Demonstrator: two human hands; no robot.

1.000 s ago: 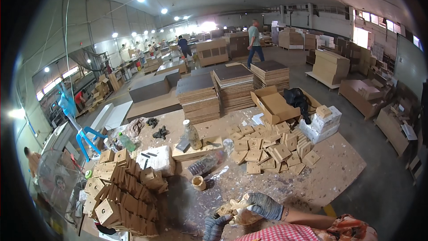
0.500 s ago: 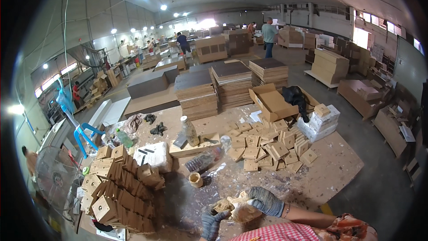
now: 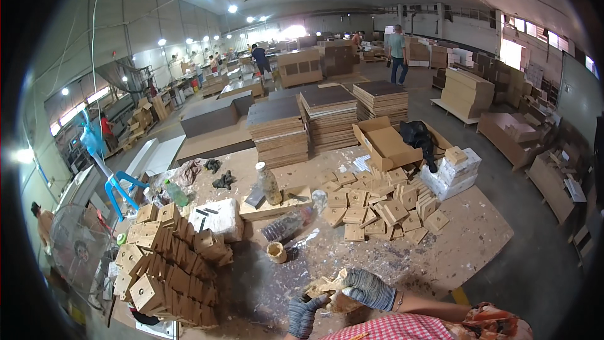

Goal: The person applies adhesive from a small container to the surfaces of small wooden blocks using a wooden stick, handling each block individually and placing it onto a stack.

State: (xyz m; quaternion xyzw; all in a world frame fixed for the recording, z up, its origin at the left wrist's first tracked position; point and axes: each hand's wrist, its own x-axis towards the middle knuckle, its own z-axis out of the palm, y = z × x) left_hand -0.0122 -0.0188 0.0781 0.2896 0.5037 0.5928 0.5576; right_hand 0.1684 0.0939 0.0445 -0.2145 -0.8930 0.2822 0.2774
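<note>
— What has been moved since the earlier frames?

— The small wooden block [image 3: 328,288] has been drawn lower and nearer the body, and the view has been tilted further down over the worktable [image 3: 465,239].

— How is it gripped?

— The gloved right hand [image 3: 368,288] is closed around it; the gloved left hand [image 3: 303,315] is curled just beneath, touching its underside.

— And around it?

— A stack of drilled blocks [image 3: 167,264] is seen to the left, scattered squares [image 3: 377,204] beyond. The piece is judged to be mid-handling.

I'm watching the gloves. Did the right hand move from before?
Yes. The right hand slid left toward the roll of tape, closing over the tan wood piece.
</note>
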